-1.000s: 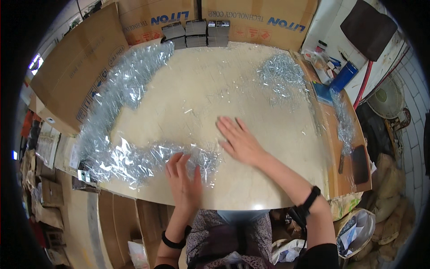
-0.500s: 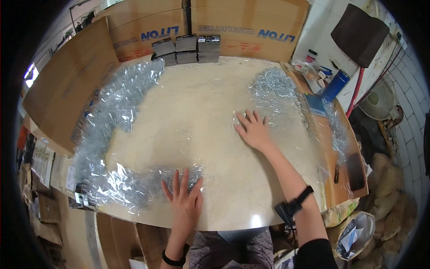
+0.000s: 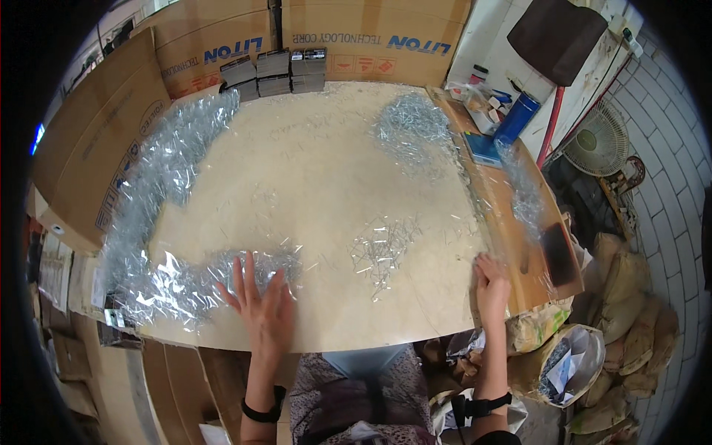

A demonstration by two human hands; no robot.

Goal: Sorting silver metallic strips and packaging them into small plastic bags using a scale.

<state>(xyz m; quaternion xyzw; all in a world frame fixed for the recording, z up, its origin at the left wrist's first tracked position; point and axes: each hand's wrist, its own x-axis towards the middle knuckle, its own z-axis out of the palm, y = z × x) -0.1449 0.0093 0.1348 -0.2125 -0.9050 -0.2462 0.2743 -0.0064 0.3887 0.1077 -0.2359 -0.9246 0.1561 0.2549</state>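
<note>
My left hand [image 3: 265,315] is open with its fingers spread, over the front end of a long heap of shiny clear plastic slivers [image 3: 170,285] that runs along the left side of the pale tabletop [image 3: 319,193]. Fingers curled together, my right hand [image 3: 491,293] rests by the tabletop's right edge; what they pinch, if anything, is hidden. Between the hands lies a thin scatter of slivers [image 3: 382,252]. A rounder pile of slivers [image 3: 411,122] sits at the far right.
Tall cardboard boxes [image 3: 371,55] wall the back and left, with stacks of dark-edged cards [image 3: 273,74] before them. On the right wooden board [image 3: 512,215] are a blue cylinder [image 3: 517,117], a blue box [image 3: 482,148] and a dark flat object [image 3: 561,254]. An open sack [image 3: 578,356] stands below.
My right hand has moved from mid-table down to the right edge, and its fingers have curled. A scatter of slivers now shows mid-table. The view has shifted; my left hand stays spread.
</note>
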